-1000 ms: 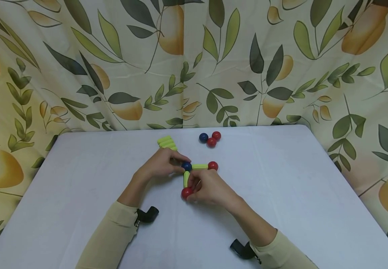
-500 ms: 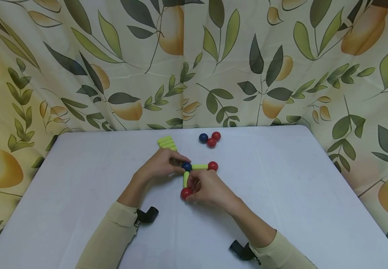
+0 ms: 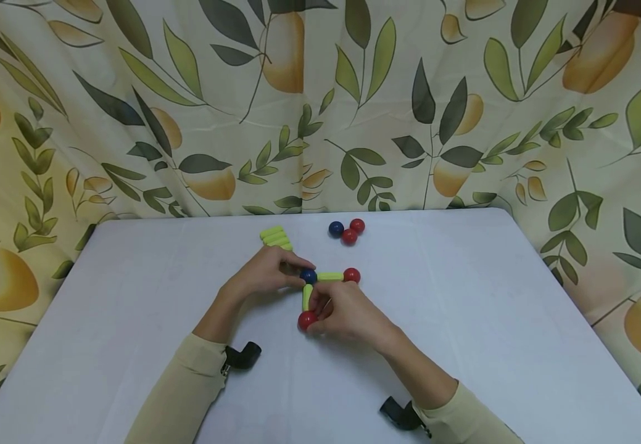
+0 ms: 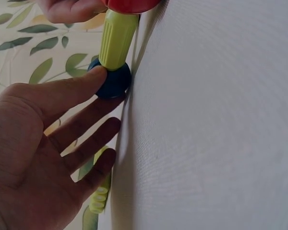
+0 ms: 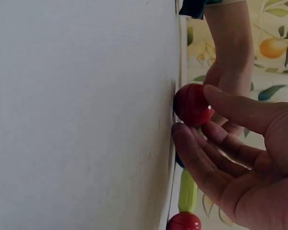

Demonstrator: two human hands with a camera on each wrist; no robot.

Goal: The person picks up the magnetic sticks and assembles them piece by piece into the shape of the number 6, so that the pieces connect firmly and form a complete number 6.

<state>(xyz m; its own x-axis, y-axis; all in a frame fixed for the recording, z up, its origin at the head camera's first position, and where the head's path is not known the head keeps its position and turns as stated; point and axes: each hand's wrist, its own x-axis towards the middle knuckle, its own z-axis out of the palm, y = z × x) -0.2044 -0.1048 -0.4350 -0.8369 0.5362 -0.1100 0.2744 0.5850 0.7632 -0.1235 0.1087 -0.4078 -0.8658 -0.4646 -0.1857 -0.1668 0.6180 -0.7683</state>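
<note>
My left hand [image 3: 267,269] pinches a blue ball [image 3: 309,275] between thumb and fingers; in the left wrist view its other fingers spread apart. From that ball one yellow-green ridged rod [image 3: 306,297] runs toward me to a red ball [image 3: 306,320]. A second rod [image 3: 330,276] leads right to another red ball [image 3: 351,275], so the pieces form an L lying on the table. My right hand [image 3: 348,308] holds the nearer red ball, with the thumb on one side and fingertips at the other in the right wrist view. Its knuckles partly cover the corner's inner side.
Several loose yellow-green rods [image 3: 276,237] lie side by side beyond my left hand. Farther back sit a loose blue ball [image 3: 336,229] and two red balls [image 3: 350,236] close together. A white cloth covers the table [image 3: 464,296]; a leaf-patterned curtain [image 3: 376,123] hangs behind it.
</note>
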